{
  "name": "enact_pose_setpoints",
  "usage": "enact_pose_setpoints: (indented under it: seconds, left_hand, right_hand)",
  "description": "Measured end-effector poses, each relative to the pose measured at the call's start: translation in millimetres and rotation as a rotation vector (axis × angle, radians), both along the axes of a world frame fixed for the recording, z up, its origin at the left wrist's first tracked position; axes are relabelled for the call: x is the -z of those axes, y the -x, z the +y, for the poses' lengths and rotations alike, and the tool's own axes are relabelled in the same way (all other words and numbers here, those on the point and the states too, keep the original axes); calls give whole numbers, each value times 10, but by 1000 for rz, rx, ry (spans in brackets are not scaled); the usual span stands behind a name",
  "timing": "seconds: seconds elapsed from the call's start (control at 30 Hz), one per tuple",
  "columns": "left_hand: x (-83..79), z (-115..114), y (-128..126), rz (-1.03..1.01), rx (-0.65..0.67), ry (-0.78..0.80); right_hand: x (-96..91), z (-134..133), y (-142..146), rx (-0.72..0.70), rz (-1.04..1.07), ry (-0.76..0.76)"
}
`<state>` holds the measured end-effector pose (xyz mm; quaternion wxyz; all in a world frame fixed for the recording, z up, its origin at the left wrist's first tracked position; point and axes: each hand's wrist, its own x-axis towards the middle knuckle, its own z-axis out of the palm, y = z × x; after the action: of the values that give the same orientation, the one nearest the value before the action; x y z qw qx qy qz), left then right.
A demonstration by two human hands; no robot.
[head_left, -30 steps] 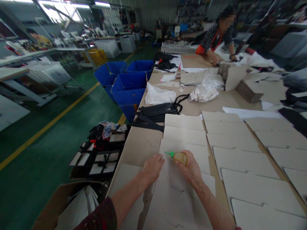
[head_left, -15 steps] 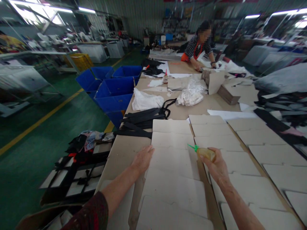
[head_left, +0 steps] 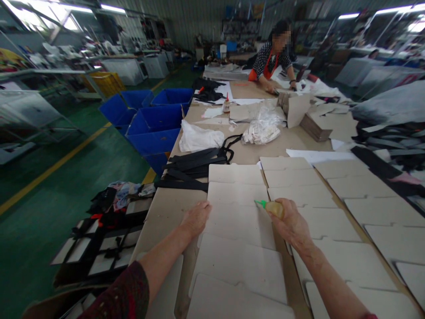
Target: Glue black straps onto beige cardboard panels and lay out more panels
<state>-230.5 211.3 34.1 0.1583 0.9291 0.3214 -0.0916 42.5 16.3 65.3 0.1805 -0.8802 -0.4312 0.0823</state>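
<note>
My right hand (head_left: 292, 223) is closed round a small squeeze bottle (head_left: 275, 209) of yellowish liquid with a green nozzle, most likely glue. The bottle lies tilted, its tip pointing left, just over the middle column of overlapping grey-beige cardboard pieces (head_left: 237, 221). At the left edge of that column rests my left hand (head_left: 196, 218), its fingers stretched toward the cardboard and nothing seen in them. More overlapping cardboard pieces (head_left: 332, 223) lie in columns to the right.
Black straps (head_left: 194, 161), a white cloth or bag (head_left: 201, 136) and a clear plastic bag (head_left: 262, 128) lie beyond the cardboard. Blue bins (head_left: 152, 128) stand left of the table. Across the table a person (head_left: 270, 62) in an orange apron works. Bundled goods (head_left: 109, 243) sit low at left.
My right hand has moved slightly left with the bottle, bringing the nozzle further over the middle column. My left hand stays at the cardboard's edge. The view has shifted a little.
</note>
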Motion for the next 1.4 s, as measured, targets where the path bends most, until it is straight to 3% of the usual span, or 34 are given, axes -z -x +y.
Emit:
enact_pose_setpoints:
  seconds: [0.17,0.33,0.63,0.77,0.87,1.07,1.4]
  left_hand:
    - [-4,14,-19,6,19,-47]
    - [-11,16,-30,11,36,-60]
    - [-40,14,-26,18,37,-52]
    - [-47,0,-20,32,27,-56]
    - [-46,-4,-23,38,30,-57]
    - [-57,2,-42,51,49,-52]
    - [-45,-25,-36,46,47,-86]
  right_hand:
    - [-188,77,-49,-40,-102,104]
    - [-239,53,-173,-76,-29,94]
    - [-68,103,-130,-59,96,-57]
    - [57,235,81,86,209,-270]
    - [90,379,315,32,400,-362]
    - [-72,664,686,-225,298,-180]
    - [-93,846,808,-354,64,-8]
